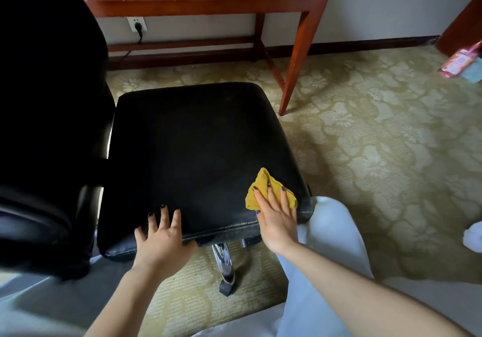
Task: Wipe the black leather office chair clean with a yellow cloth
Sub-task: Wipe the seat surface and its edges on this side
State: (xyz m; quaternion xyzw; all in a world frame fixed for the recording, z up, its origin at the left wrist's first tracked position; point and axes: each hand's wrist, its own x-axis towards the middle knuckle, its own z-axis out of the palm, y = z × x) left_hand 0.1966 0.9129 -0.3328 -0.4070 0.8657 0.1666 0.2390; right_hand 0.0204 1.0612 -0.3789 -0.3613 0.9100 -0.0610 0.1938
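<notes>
While my right hand point(277, 222) presses the cloth point(263, 188) flat-fingered, my left hand point(163, 235) — fingers spread — steadies the seat point(198, 138); firm overlapping strokes suit best.

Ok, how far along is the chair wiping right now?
Done: hard to say; the black seat shows no wiped patch. In hand: the right hand presses the yellow cloth on the seat's near right corner, the left hand rests on its near edge. Left: likely the remaining seat, backrest and armrest.
</notes>
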